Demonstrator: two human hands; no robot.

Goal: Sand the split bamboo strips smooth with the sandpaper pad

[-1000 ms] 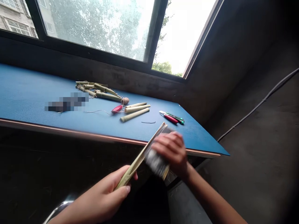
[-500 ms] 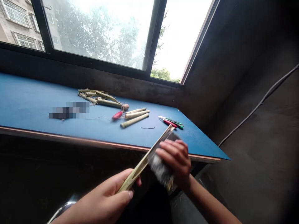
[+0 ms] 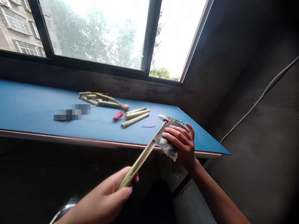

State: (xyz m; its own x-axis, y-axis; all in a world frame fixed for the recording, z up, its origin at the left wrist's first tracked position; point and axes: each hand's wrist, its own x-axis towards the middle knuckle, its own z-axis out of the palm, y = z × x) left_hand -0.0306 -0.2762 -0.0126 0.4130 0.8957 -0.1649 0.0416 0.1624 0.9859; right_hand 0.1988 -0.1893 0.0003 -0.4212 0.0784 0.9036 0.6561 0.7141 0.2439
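The left hand [image 3: 109, 196] was closed around a split bamboo stick [image 3: 142, 157], and the right hand [image 3: 182, 144] pressed folded sandpaper [image 3: 168, 144] against its upper end, near the tabletop's [image 3: 35, 109] front edge.

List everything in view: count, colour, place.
window: one, dark frame, top
table: one, blue, below window
bundle: one, green bamboo, table back
sticks: three, pale, table middle
cutters: two, red and green, table right
cable: one, dark, right wall
strip: one, pale green, before the table edge
sandpaper: one, dark grey, against strip's far end
left hand: one, shut on strip's near end
right hand: one, shut on sandpaper
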